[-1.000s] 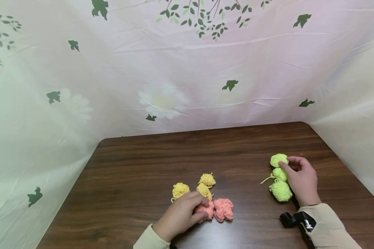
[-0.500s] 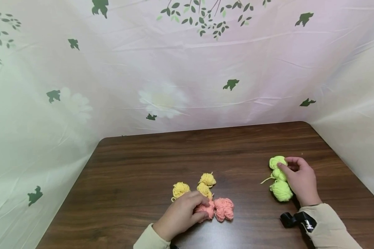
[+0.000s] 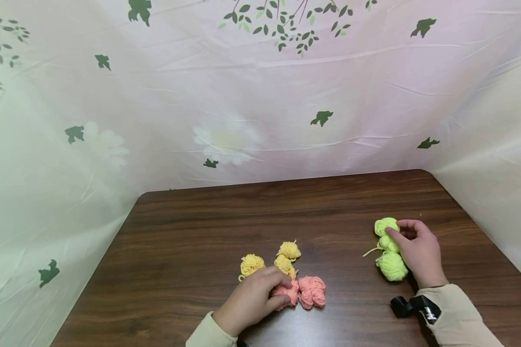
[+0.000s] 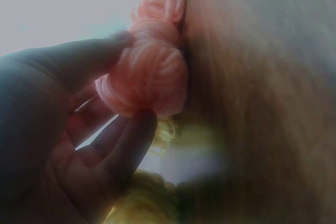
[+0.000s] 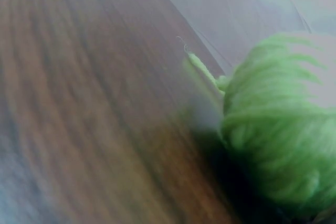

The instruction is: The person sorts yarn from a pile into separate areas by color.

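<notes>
My left hand holds the left end of a pink yarn ball row, its thumb and fingers around the near ball. Another pink yarn ball lies against it on the right. In the left wrist view, fingertips press this pink yarn ball from two sides. Over on the right, my right hand pinches the farthest green yarn ball between thumb and fingers. Two more green balls, a small one and a larger one, line up below it. The right wrist view shows one green ball but no fingers.
Yellow yarn balls lie just beyond my left hand: one at left, two touching at right. A loose green yarn tail points left. The brown wooden table ends at a patterned cloth backdrop.
The farthest green ball has shifted slightly nearer and left with my right hand, closing up against the small middle ball. My left hand and the pink and yellow balls stay put.
</notes>
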The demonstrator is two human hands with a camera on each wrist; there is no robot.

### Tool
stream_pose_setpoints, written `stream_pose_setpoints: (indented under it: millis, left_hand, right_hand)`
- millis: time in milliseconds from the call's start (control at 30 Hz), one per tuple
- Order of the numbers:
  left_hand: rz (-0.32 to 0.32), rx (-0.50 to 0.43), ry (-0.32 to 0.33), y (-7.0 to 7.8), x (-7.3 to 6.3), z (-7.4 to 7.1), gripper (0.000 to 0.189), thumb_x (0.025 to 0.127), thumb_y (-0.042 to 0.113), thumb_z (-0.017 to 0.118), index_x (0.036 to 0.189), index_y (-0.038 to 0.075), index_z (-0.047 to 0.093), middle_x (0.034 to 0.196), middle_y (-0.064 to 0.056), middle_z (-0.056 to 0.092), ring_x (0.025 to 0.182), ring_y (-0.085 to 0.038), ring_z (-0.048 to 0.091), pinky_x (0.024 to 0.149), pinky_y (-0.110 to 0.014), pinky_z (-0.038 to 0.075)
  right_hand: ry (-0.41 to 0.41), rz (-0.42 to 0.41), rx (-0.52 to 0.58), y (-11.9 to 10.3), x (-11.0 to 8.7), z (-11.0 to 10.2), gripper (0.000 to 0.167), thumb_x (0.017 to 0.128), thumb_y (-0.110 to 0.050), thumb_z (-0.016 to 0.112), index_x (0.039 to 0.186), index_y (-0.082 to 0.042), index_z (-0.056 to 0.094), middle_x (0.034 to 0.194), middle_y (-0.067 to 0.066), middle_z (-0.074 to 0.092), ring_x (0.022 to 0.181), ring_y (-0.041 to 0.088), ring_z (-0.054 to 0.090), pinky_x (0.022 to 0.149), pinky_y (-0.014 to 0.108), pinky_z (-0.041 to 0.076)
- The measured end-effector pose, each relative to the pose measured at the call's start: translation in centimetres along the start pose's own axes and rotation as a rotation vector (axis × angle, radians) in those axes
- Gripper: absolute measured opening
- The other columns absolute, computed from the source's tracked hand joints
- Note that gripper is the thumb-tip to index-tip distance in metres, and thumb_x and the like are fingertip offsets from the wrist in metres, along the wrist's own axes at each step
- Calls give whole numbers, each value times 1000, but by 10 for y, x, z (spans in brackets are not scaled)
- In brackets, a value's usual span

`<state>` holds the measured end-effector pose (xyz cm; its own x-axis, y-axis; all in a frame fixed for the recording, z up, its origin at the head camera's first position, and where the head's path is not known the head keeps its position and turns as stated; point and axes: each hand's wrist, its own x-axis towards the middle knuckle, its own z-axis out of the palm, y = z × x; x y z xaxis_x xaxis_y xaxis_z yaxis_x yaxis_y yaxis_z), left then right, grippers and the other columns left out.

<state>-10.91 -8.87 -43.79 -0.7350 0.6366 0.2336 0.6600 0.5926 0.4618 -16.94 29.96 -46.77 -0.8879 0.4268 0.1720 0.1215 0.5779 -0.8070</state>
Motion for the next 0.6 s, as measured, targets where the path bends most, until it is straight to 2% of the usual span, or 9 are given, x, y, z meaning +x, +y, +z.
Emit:
stream_pose_setpoints:
  millis: [600]
  left_hand:
    - [15, 0, 14, -2, 0, 1, 14, 90, 24, 76, 101, 19, 70, 104, 11, 66, 96, -1, 59, 85, -19, 49]
  right_hand:
    - [2, -2, -7, 2, 0, 1, 42, 93, -34, 72, 118, -1, 64, 105, 15, 66, 75, -8, 48, 66, 18, 41]
